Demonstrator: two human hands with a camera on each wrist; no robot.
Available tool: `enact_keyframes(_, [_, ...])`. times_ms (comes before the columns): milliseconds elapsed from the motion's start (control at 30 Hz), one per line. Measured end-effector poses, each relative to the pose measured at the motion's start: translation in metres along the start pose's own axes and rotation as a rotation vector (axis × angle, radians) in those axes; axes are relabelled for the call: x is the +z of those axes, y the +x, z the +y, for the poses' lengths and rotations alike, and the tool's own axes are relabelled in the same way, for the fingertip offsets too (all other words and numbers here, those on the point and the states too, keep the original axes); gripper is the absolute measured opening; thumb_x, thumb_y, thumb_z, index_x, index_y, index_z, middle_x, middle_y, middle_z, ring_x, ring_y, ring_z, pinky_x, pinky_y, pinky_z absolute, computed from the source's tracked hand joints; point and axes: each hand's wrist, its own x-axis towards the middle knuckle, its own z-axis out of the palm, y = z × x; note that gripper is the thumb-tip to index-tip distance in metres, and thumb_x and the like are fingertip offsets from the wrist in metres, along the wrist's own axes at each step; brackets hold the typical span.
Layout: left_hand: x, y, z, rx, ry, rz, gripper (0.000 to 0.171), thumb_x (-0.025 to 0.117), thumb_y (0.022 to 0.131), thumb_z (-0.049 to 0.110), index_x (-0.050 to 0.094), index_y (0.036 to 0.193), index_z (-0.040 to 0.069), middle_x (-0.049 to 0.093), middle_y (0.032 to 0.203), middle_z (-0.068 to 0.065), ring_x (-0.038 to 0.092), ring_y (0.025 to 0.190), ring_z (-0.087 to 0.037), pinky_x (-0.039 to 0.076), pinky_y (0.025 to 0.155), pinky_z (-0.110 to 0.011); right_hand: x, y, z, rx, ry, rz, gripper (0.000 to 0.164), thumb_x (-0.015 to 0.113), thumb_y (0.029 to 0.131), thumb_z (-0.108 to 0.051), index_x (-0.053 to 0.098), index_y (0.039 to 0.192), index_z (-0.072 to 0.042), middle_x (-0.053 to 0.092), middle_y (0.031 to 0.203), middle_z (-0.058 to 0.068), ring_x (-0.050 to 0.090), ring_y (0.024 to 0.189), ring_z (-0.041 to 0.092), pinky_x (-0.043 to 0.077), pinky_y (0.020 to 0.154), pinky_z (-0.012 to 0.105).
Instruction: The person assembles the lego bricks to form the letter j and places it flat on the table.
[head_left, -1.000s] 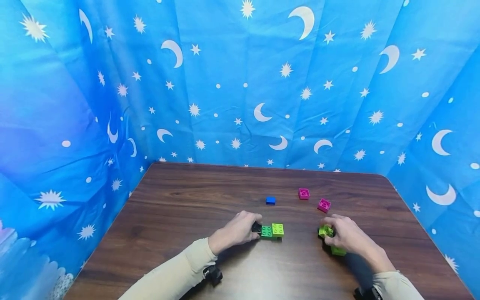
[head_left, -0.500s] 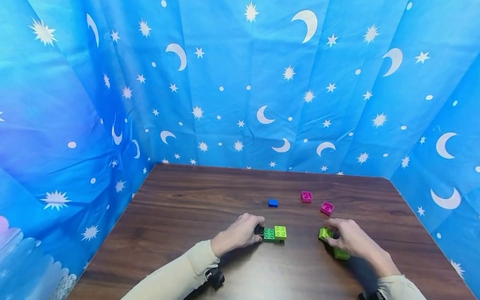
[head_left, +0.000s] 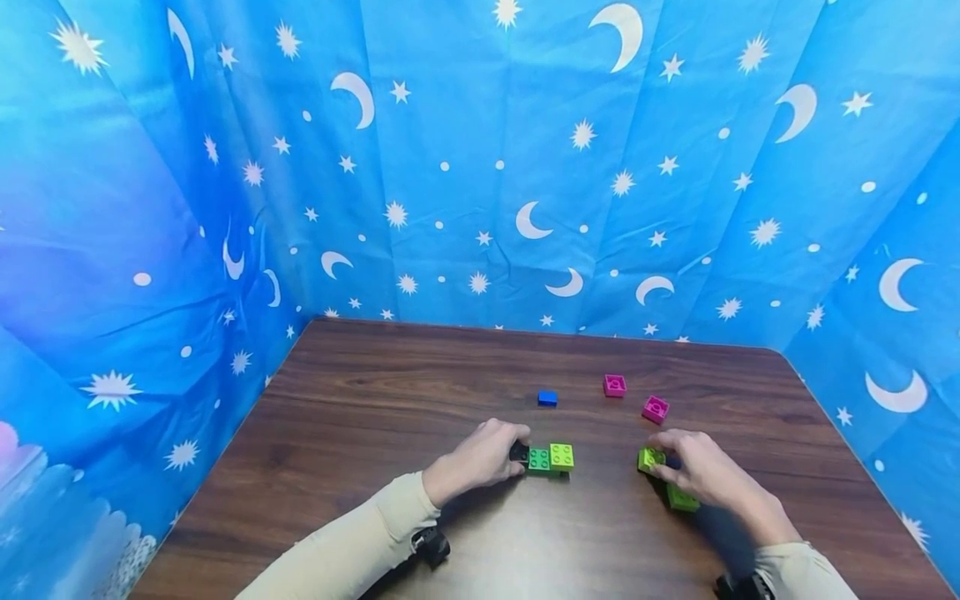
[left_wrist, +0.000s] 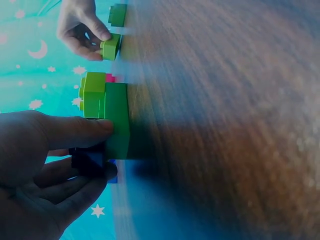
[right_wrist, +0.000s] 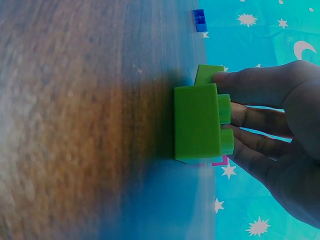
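Note:
At mid-table my left hand [head_left: 480, 457] pinches a black toy brick [head_left: 519, 452] between thumb and fingers. It sits at the left end of a green brick [head_left: 538, 459], and a lime brick [head_left: 561, 456] stands on the right end. The left wrist view shows the green brick [left_wrist: 118, 125] underneath, close over the wood. To the right, my right hand [head_left: 708, 467] grips a lime brick [head_left: 650, 460] by its sides, low at the table. Just nearer to me lies another green brick [head_left: 682, 498], partly under that hand; it fills the front of the right wrist view, studs toward the palm.
A small blue brick [head_left: 547, 398] lies beyond the left hand. Two magenta bricks, one farther back [head_left: 614, 386] and one closer to the right hand [head_left: 656, 409], show their hollow undersides. A blue curtain [head_left: 450, 167] with moons and stars borders the wooden table [head_left: 360, 375].
The head view has shifted slightly. Both hands stay in nearly the same place on their bricks; the right fingers now cover less of the lime brick.

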Motion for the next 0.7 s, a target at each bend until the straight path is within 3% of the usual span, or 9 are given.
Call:
enact_keyframes(367, [-0.001,0.001,0.002,-0.005,0.016,-0.017,0.023,0.080,0.076,0.015,0.065,0.093,0.015,0.069,0.085,0.002,0.056,0.071,-0.005,0.047,0.065,-0.022,-0.001,0.001,-0.004,-0.058,0.016,0.040,0.025,0.077,0.080,-0.016,0.072,0.103,-0.007,0.071,0.098,0.003,0.067,0.084,0.018,0.055,0.071,0.035])
enact_keyframes(700, [-0.002,0.002,0.003,-0.005,0.036,-0.012,0.025,0.082,0.075,0.016,0.065,0.093,0.015,0.069,0.085,0.002,0.056,0.072,-0.005,0.048,0.065,-0.023,-0.004,0.010,-0.013,-0.115,0.075,0.099,0.024,0.079,0.078,-0.015,0.072,0.100,-0.010,0.071,0.093,-0.002,0.065,0.079,0.011,0.055,0.069,0.031])
